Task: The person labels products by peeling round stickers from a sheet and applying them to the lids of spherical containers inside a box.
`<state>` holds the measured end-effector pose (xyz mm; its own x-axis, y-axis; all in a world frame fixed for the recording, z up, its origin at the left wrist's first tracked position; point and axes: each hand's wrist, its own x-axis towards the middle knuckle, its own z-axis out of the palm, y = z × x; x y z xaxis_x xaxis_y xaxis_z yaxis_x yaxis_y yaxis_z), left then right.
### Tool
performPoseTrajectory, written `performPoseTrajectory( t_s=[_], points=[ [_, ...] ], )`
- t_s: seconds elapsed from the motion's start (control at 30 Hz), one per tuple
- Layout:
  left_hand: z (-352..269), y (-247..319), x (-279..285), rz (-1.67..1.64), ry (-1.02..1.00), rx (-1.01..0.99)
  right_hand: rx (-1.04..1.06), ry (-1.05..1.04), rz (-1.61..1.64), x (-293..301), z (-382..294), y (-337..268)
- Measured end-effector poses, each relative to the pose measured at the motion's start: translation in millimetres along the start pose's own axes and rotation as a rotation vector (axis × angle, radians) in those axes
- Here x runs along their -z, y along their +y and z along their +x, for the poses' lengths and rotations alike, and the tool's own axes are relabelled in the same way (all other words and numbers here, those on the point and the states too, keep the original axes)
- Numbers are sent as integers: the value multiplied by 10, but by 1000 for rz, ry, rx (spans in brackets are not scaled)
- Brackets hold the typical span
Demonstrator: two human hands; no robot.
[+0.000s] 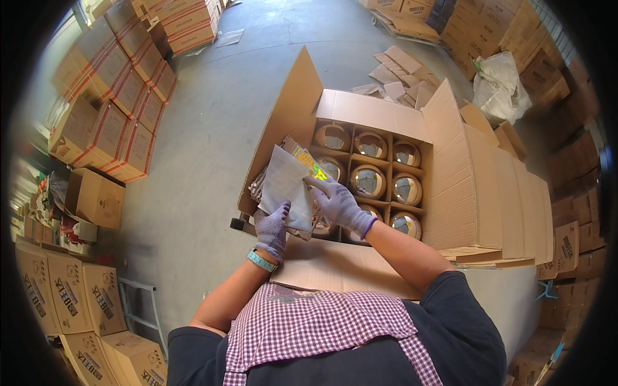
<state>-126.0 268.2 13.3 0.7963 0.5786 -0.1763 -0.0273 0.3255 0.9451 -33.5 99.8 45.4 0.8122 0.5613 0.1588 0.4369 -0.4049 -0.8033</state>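
My left hand point(273, 229), in a grey work glove, grips the near edge of a layered bundle with its thumb on top. Uppermost lies a whitish translucent sheet or bag point(287, 181). A shiny gold-green sticker sheet point(311, 163) shows past its far right edge, and a piece of corrugated cardboard point(257, 186) at its left. My right hand point(340, 205), gloved too, has its fingertips at the bundle's right edge; whether they pinch a sheet is unclear. Beneath is an open cardboard carton point(372, 106), divided by cardboard partitions point(352, 157). Mirror-bright round metal items point(368, 181) sit in its cells; the bundle and my hands hide some.
Folded cartons point(507, 202) lean along the open carton's right side. Flattened cardboard point(398, 72) and a white woven sack point(502, 87) lie beyond. Stacked boxes point(116, 82) line the left, with more boxes point(67, 294) and a metal frame point(142, 304) at the near left.
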Motion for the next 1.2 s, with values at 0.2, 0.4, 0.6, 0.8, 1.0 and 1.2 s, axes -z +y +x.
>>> performPoseTrajectory(
  t_s=[0.2,0.4,0.6,0.8,1.0,1.2],
  points=[
    [-106,305,18,-57,-11,57,-444,115,482,79,197,400],
    [-238,715,417,-170,-1,-115,-401,-174,-566,37,512,806],
    [-170,962,978,-307,-54,110,-206,-495,-352,513,389,696],
    [-151,1185,1153,-504,-263,348,-414,-280,-792,2241,-277,364],
    [-308,1339,1012,-393,-314,322,-695,125,-864,3241,-2089,240],
    [-95,1171,1251,-78,-374,82,-561,331,-353,2649,-3542,758]
  ],
)
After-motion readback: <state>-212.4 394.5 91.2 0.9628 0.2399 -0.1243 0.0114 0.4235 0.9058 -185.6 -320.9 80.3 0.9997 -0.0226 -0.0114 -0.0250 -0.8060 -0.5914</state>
